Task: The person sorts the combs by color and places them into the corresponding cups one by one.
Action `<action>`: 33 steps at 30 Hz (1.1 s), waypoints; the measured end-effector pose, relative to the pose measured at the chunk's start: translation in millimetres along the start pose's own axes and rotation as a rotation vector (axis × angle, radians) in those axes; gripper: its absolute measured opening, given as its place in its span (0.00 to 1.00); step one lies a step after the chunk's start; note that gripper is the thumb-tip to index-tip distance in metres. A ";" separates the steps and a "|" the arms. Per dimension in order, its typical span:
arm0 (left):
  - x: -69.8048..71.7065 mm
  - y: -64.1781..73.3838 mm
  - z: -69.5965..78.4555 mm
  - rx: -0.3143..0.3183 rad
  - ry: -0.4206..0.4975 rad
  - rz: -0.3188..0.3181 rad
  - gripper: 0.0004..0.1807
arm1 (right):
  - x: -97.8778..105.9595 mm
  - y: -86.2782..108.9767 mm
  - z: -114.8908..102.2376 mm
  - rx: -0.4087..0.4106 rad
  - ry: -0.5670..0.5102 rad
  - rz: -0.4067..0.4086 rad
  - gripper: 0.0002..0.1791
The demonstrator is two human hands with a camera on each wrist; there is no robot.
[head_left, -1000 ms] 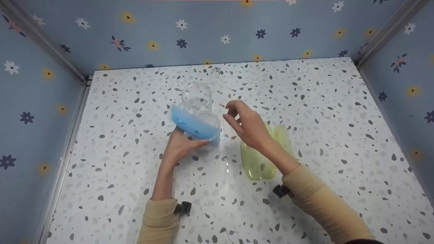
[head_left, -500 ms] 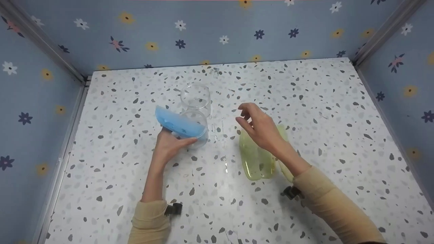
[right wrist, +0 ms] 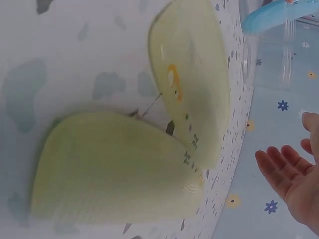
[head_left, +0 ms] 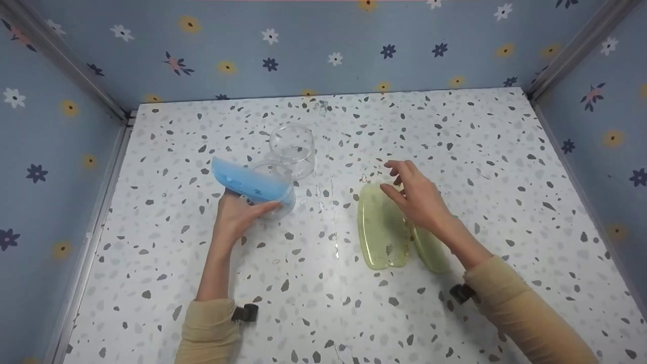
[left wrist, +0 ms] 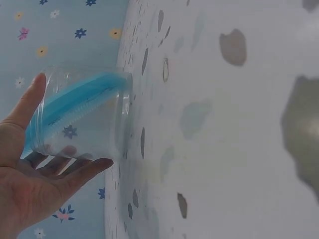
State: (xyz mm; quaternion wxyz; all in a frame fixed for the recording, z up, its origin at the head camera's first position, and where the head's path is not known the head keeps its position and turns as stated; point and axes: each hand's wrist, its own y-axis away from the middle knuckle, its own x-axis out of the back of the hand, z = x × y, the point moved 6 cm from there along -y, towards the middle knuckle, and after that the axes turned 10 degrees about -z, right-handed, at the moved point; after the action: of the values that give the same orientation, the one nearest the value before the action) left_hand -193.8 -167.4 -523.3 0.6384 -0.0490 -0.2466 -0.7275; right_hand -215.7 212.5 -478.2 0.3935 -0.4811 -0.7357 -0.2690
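Observation:
My left hand (head_left: 235, 215) holds a clear plastic jar (left wrist: 84, 137), with the thumb along one side and the fingers around the other. A translucent blue comb (head_left: 250, 183) leans inside this jar and sticks out past its rim; fine teeth show along its edge in the left wrist view. The jar's base is right at the tabletop. My right hand (head_left: 419, 197), holding nothing, hovers with loosely bent fingers over two yellow-green pieces. One yellow-green comb-like piece (head_left: 381, 227) lies flat, and the other (head_left: 432, 253) lies beside it, partly hidden under the hand and wrist.
A second clear jar (head_left: 303, 164) stands just behind the held one. The white speckled table (head_left: 323, 303) is bordered by blue flowered panels (head_left: 303, 45) at the back and sides.
My left hand has shifted left with the jar and blue comb, opening a view of the second jar. My right hand has moved right and slightly nearer, uncovering more of the yellow-green pieces.

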 end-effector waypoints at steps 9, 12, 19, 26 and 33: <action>14.2 3.9 -8.1 0.019 0.030 0.047 0.63 | 6.6 18.5 33.4 -0.139 0.097 -0.078 0.34; 18.9 4.8 -10.5 0.024 0.034 0.059 0.63 | 9.1 24.3 41.3 -0.168 0.105 -0.099 0.37; 28.5 5.9 -15.0 0.020 0.079 0.103 0.65 | 11.2 34.3 54.2 -0.262 0.080 -0.171 0.45; 33.6 6.2 -16.8 0.001 0.105 0.117 0.65 | 10.2 43.8 61.3 -0.374 0.029 -0.262 0.52; 32.9 8.0 -15.0 -0.007 0.108 0.086 0.67 | 3.8 52.6 65.0 -0.439 0.039 -0.334 0.58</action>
State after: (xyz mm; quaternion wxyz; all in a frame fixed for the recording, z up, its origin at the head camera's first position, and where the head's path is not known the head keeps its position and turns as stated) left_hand -188.5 -204.0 -521.4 0.6812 -0.0223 -0.2068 -0.7019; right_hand -189.0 285.3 -509.6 0.2439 -0.4219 -0.7212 -0.4924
